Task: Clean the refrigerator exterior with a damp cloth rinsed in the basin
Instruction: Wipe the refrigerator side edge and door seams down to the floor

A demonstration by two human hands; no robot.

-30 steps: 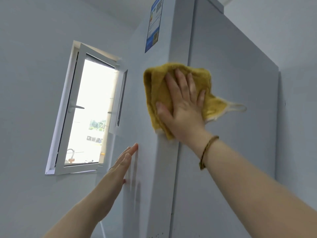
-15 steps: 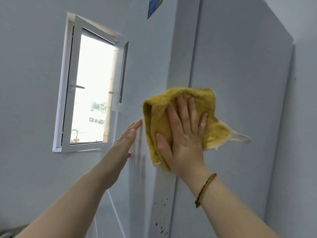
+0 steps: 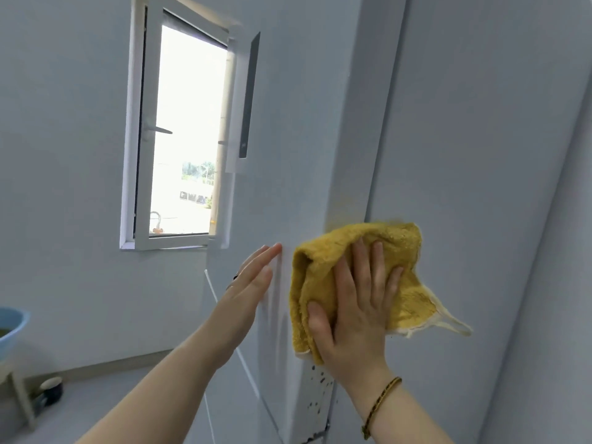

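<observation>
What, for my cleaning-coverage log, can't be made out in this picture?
Head view only.
- The basin: cut off by the left edge, contents unclear.
- The refrigerator surface under the cloth: hidden by it and the right hand.
- The dark specks below: too small to identify.
- The left hand: palm faces away, contact with the refrigerator unclear.

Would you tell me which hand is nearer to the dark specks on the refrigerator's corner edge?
Right. The right hand, pressing the yellow cloth, sits just above the specks; the left hand lies flat further left.
</observation>
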